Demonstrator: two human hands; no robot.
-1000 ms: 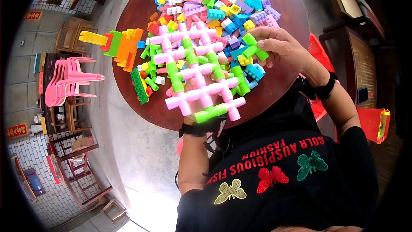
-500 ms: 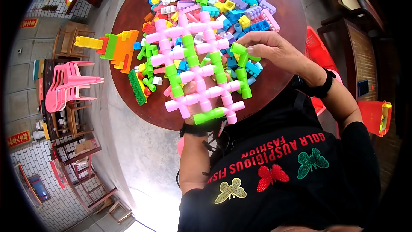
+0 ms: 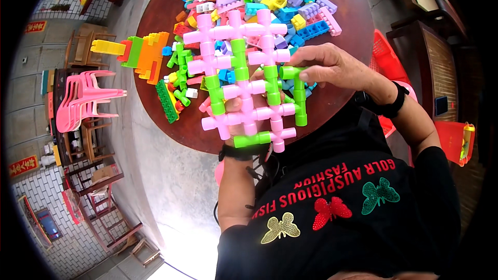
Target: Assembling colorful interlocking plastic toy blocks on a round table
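Head view: the pink-green frame (image 3: 248,89) is in the middle over the counter (image 3: 162,13), in the left hand's (image 3: 238,134) grip. At three o'clock, the right hand's (image 3: 334,67) grip pinches a green tube (image 3: 291,73). Bricks (image 3: 280,2) pile up at twelve.

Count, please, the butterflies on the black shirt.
3: the yellow butterfly on the left, the red butterfly in the middle and the green butterfly on the right. Others may be hidden where the shirt is out of view.
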